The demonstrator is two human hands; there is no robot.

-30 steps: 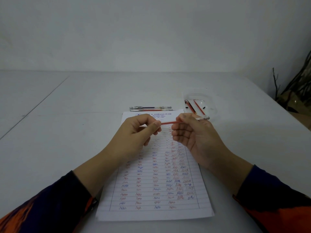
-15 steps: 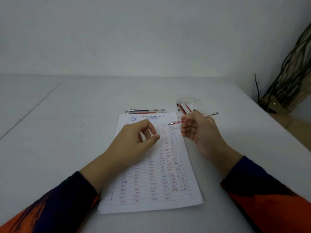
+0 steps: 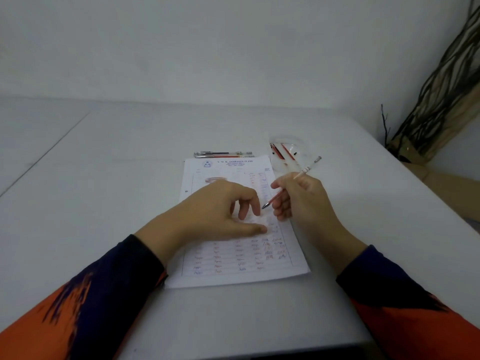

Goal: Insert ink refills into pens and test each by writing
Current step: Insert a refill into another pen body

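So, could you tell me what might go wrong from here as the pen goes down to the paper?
1. The left hand rests on the paper with its fingertips close to the tip of the red pen held by the right hand; it could get marked.
2. The nearby rows look full of scribbles, so a new test mark may be hard to tell apart.

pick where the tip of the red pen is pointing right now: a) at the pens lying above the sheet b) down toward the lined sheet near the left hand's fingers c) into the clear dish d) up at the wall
b: the right hand holds the red pen slanted, its tip low over the lined sheet close to the fingers of the left hand, its back end up toward the clear dish.
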